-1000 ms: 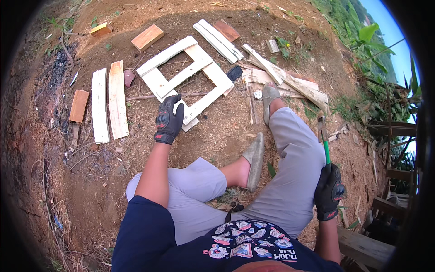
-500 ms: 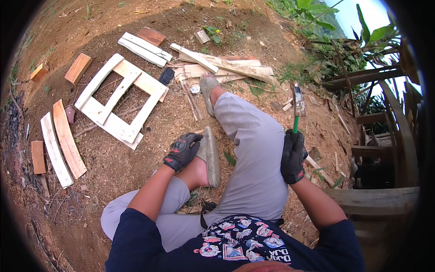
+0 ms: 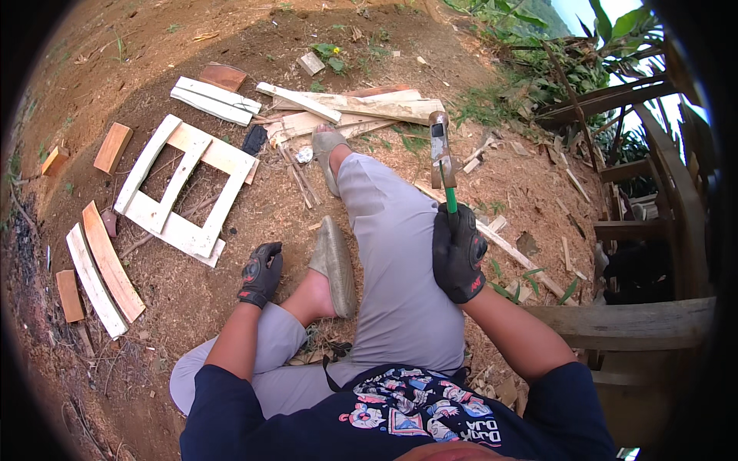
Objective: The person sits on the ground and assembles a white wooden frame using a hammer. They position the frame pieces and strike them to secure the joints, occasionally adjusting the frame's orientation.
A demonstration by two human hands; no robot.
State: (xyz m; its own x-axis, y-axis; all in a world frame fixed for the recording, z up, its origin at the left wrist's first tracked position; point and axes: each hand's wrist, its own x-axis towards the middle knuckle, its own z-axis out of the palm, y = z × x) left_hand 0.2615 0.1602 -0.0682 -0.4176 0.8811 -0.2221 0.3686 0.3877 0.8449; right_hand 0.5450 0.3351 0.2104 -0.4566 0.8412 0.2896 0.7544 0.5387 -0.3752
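My right hand [image 3: 459, 257], in a black glove, grips a hammer [image 3: 438, 150] by its green handle beside my bent right knee. The worn metal head points up, away from me. My left hand [image 3: 261, 274], gloved alike, is held above the ground just left of my left foot [image 3: 334, 261]. Its fingers are curled, and whatever they may hold is hidden. Farther left lies a pale wooden frame [image 3: 188, 184] of joined boards, two openings showing between its curved side, middle bar and straight side. Neither hand touches it.
Two curved boards [image 3: 111, 261] lie at left among short reddish blocks [image 3: 113, 147]. White strips [image 3: 215, 100] and a pile of planks [image 3: 369, 107] lie beyond the frame. A wooden structure [image 3: 630, 323] stands close on my right. Wood shavings litter the sloping soil.
My left hand has moved left, away from my left foot. The hammer has come left and nearer in my right hand, its head turned. The view has shifted slightly.
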